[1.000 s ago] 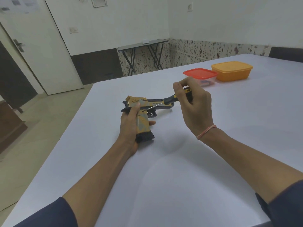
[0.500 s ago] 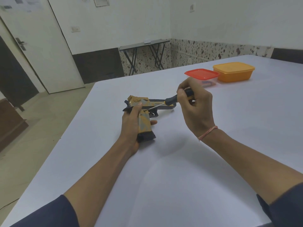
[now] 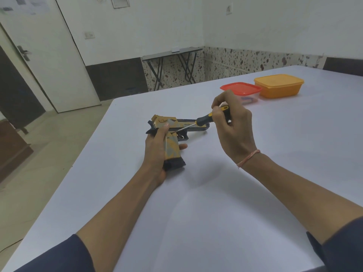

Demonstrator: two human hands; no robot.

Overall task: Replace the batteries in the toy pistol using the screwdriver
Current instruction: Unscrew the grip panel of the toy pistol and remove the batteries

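The toy pistol (image 3: 172,132), yellow and dark blue, lies on its side on the white table (image 3: 216,193) with its barrel pointing right. My left hand (image 3: 157,148) grips its handle, thumb lying on top near the frame. My right hand (image 3: 233,124) pinches the black and yellow handle of the screwdriver (image 3: 204,119). The thin metal shaft slants down to the left, and its tip sits on the pistol's side just above the grip, next to my left thumb.
A red-lidded clear box (image 3: 240,90) and an orange lidded box (image 3: 279,85) stand at the table's far right. The table's left edge runs diagonally beside my left arm. A folding table (image 3: 170,55) and a white door (image 3: 49,55) stand beyond.
My right hand's fingers have shifted round the screwdriver handle while the tip stays on the pistol. My left hand and the pistol have kept their place.
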